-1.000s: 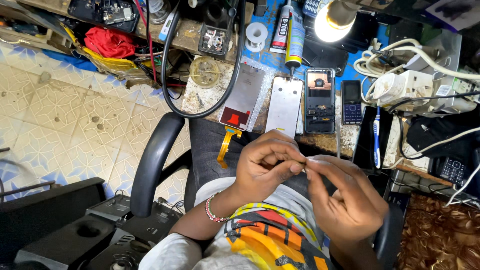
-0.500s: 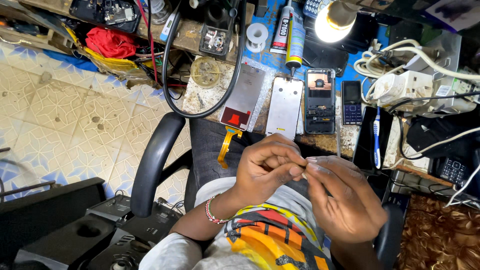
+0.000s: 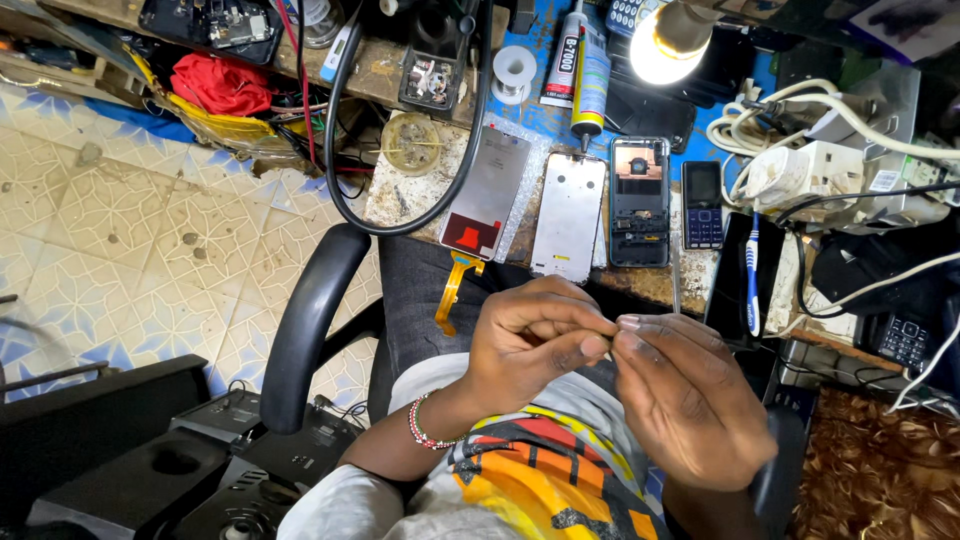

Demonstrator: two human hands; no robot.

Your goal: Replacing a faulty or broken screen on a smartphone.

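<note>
Just below the silver phone back plate [image 3: 569, 215], over the lap: left hand [image 3: 530, 340] and right hand [image 3: 690, 400], fingertips meeting. Left hand curled, thumb and forefinger pinched shut on a tiny part [image 3: 612, 328] too small to identify. Right hand loosely bent, forefinger tip touching the same spot; grip on the part impossible to tell. Beaded bracelet [image 3: 420, 425] on the left wrist.

Left of the back plate, lying on the cluttered surface [image 3: 640, 285]: phone screen panel [image 3: 487, 190] face down, its orange ribbon cable [image 3: 453, 290] hanging off the edge toward the lap. Right of the back plate: opened phone [image 3: 638, 200] with insides showing, then a small keypad phone [image 3: 702, 205], then a blue toothbrush [image 3: 752, 270] pointing down along the edge. Above the back plate: glue tube [image 3: 592, 85] with nozzle aimed at it, a second tube [image 3: 563, 55] just beside, a solder spool [image 3: 514, 68] to the left. Lit bulb [image 3: 668, 45] above the opened phone. Thick black cable [image 3: 400, 225] looping round the screen panel's left side. White power strip [image 3: 820, 175] with tangled cords far right of the back plate. Red cloth [image 3: 222, 85] far left. Black chair armrest [image 3: 305, 320] below-left of the screen panel, tiled floor [image 3: 120, 230] beyond.
</note>
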